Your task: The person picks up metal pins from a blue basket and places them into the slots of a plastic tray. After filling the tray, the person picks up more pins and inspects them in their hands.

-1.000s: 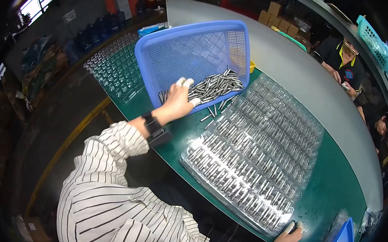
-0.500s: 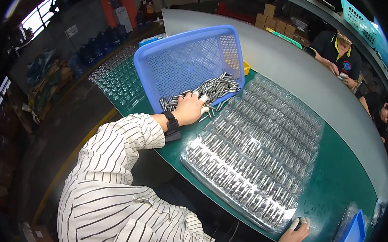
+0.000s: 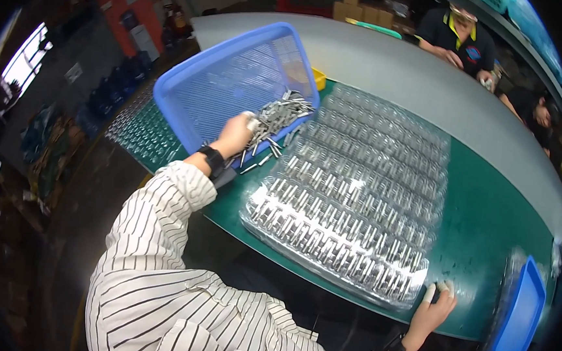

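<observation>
My left hand (image 3: 235, 134) reaches into a tilted blue plastic basket (image 3: 169, 96), at the pile of short metal pins (image 3: 278, 116). White covers sit on its fingertips; the fingers are smeared and partly hidden, so I cannot tell whether they hold pins. To the right lies a clear plastic tray (image 3: 352, 187) with rows of pockets. Metal pins stand or lie in its nearer rows; glare blurs the detail. My right hand (image 3: 438, 310) rests on the green table beside the tray's near right corner, fingers apart, white covers on some fingertips, holding nothing that I can see.
Several loose pins (image 3: 260, 161) lie by the basket's lower edge. More clear trays (image 3: 144, 130) are at the table's left end. A blue tray (image 3: 524, 316) leans at the right. Behind the grey partition (image 3: 393, 63) a person (image 3: 463, 41) handles something small.
The view has shifted, so the table and basket sit differently in the picture. My left hand has moved a little within the pins. My right hand stays by the tray corner.
</observation>
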